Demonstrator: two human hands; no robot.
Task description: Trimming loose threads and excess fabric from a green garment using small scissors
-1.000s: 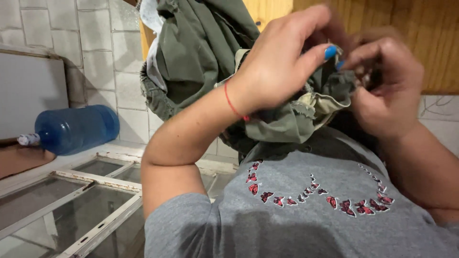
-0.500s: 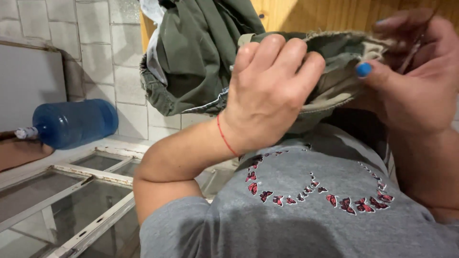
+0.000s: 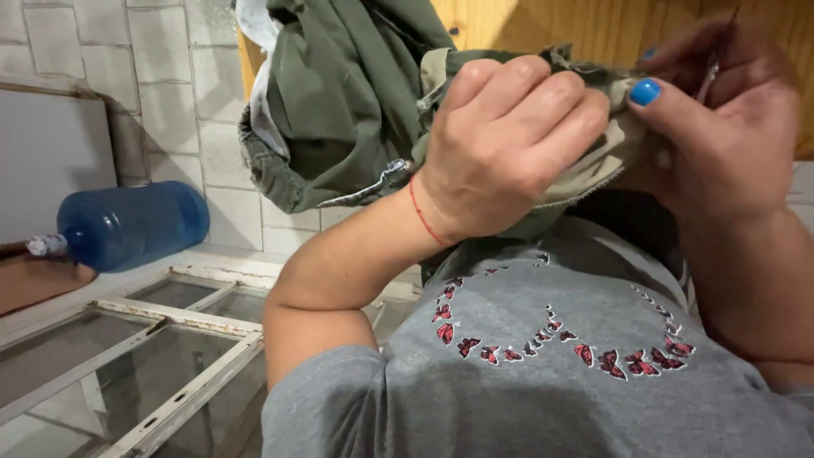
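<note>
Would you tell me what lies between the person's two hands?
In the head view, a bunched edge of the olive-green garment spans from the left hand to the right hand; both pinch it, and nothing else lies there.

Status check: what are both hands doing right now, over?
Left hand clenched on olive-green garment. Right hand pinching its edge, thin metal tool in fingers. Nothing blocking.

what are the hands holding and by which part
The left hand grips the green garment by a bunched, zippered edge. The right hand pinches the same edge beside it, with a thin tool.
</note>
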